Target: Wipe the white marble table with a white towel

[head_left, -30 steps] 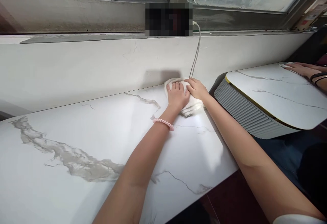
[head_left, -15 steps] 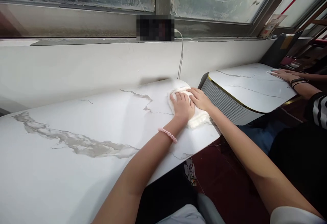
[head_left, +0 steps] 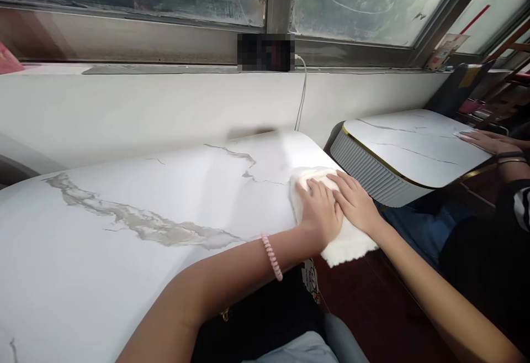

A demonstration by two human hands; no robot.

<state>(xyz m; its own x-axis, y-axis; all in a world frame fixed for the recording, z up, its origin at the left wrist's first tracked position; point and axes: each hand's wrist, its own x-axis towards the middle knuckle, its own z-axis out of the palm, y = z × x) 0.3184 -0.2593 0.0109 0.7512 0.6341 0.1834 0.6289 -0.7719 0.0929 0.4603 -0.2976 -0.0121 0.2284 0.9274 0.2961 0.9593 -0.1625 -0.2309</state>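
Note:
A cream-white fluffy cloth (head_left: 350,240) lies over the right front end of a white marble-patterned tabletop (head_left: 174,197), its lower part hanging past the edge. My left hand (head_left: 321,211) presses down on the cloth with fingers stretched forward. A pink beaded bracelet (head_left: 271,257) circles my left wrist. Beside it, and touching it, my right hand (head_left: 355,203) rests flat with fingers spread, partly on the cloth and near the table's right edge. The cloth under both palms is hidden.
A second marble-patterned table (head_left: 418,145) with a gold edge and ribbed side stands to the right. Another person's hand (head_left: 484,141) rests on it. A blurred dark object (head_left: 265,52) with a white cable (head_left: 303,95) sits on the window ledge.
Both my hands and the cloth have moved toward me and slightly right, to the front edge. The other person's hands have shifted right in view. The camera view has shifted a little.

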